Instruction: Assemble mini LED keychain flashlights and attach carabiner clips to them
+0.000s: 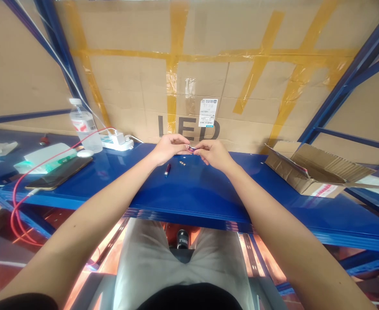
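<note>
Small piece, hidden parts: the small piece is mostly covered by fingers; only a shiny metallic and reddish-purple bit shows, too small to identify, and both its ends are hard to make out.
Blurred bits: the small gold-coloured bits on the blue tabletop are too tiny to name or count surely.
Cut off: both forearms leave at the lower edge; the big carton behind runs past the top.
Left hand: the left hand pinches the piece's left side between thumb and fingers.
Right hand: the right hand pinches its right side, fingers curled.
Piece's place: between the two sets of fingertips, above the tabletop's far part, before the printed "LED".
Piece's axis: roughly left to right, bridging the hands; which end is its front cannot be told.
Purple tube: the slim tube lies below the left hand, its long axis pointing toward the person, silvery end nearer.
</note>
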Motion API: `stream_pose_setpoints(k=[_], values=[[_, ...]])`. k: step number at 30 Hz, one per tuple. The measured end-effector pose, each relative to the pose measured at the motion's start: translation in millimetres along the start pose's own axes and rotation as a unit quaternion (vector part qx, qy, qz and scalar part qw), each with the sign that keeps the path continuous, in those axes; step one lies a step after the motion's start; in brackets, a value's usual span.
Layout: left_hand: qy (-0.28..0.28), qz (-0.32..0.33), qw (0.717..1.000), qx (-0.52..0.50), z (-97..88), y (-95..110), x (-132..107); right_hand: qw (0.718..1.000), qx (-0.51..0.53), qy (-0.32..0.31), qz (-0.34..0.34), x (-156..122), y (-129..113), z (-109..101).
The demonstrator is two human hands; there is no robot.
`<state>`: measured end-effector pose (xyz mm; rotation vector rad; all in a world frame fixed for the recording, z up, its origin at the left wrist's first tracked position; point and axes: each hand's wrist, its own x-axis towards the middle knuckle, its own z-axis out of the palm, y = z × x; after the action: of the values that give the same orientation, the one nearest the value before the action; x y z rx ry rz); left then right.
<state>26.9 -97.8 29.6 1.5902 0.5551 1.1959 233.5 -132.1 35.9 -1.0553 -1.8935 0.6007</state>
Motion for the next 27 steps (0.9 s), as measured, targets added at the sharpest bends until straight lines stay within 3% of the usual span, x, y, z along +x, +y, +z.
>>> stream_pose_setpoints(k=[14, 20, 27], values=[[-0.029, -0.030, 0.998, -0.053, 6.9, 5, -2, 0.998, -0.011, 0.012, -0.058, 3, 2, 1], [-0.065, -0.029, 0.996, -0.056, 10.0, 5, -3, 0.998, 0.047, 0.035, -0.004, 4, 2, 4], [-0.012, -0.011, 0.999, 0.040, 11.6, 4, -2, 0.995, 0.070, 0.008, 0.071, 3, -6, 11]])
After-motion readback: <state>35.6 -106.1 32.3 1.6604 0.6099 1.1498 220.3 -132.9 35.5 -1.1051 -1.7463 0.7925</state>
